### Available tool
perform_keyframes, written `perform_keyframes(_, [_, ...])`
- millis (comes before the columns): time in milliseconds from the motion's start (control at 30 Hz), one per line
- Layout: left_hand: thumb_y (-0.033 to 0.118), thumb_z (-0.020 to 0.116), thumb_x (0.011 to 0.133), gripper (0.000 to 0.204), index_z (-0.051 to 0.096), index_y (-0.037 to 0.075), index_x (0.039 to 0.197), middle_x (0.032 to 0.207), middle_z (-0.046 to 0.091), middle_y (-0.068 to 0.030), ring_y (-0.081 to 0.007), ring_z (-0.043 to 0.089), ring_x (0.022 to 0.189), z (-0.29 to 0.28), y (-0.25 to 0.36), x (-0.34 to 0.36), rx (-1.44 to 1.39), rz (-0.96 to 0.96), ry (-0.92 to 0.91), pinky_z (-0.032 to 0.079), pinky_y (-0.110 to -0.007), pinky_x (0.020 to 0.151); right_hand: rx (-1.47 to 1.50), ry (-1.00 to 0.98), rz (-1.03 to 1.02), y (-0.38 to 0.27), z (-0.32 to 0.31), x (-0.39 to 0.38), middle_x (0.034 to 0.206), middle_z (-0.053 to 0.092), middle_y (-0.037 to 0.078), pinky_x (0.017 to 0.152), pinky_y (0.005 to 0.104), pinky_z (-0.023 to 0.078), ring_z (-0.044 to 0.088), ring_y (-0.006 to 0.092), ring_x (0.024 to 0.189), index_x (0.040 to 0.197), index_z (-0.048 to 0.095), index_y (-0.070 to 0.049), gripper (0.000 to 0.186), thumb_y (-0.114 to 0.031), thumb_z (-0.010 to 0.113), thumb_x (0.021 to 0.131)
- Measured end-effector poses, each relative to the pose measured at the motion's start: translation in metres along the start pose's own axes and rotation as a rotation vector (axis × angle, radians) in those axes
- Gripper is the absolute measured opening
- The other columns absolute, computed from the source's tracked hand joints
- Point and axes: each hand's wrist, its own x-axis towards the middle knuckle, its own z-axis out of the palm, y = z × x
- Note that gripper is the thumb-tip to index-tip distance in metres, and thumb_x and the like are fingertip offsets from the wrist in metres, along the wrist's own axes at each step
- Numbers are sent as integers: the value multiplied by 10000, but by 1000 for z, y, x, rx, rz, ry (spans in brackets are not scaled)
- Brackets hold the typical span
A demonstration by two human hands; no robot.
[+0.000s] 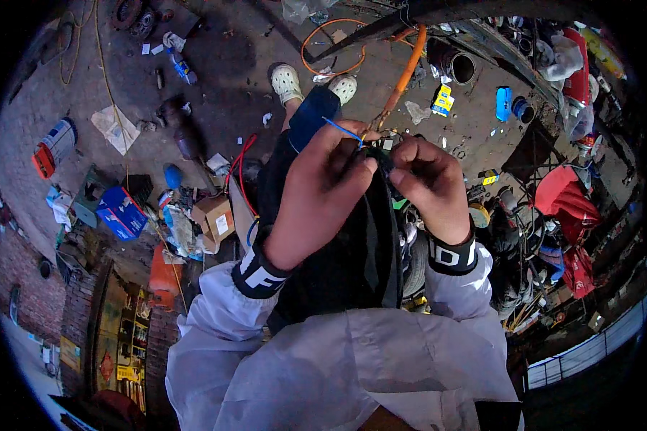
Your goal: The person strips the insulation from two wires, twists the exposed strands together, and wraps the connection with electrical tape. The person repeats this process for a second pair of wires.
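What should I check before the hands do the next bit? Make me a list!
1. Blue wire at the left hand's fingertips: ok, it pokes out there.
2. Right hand holding something: cannot tell, its curled fingers hide it.
3. Orange cable reaching the hands: ok, its thin end comes down beside the left fingertips.
4. Wire joined to cable: cannot tell, fingers cover that spot.
5. Hands covered: not ok, both are bare.
6. Floor tidy: not ok, things lie scattered around.
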Motion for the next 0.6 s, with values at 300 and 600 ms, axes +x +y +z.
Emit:
perform_keyframes(300, [9, 660, 858, 88, 604, -18, 920, 776, 555, -3, -41, 477, 697, -2, 10, 4, 150, -88, 62, 399, -209, 614, -72, 62, -123, 5, 4, -7, 769, 552, -21, 766, 263, 397, 489, 72, 701, 802, 554, -24, 112, -46, 663, 802])
perform_keyframes(600, [20, 681, 852, 81, 661, -20, 919, 781, 595, -16, -52, 517, 679, -2, -5, 5, 215, 85, 81, 419, -224, 605, -68, 172, -70, -5, 22, -13, 768, 534, -1, 755, 251, 405, 506, 105, 723, 773, 561, -34, 123, -41, 684, 784])
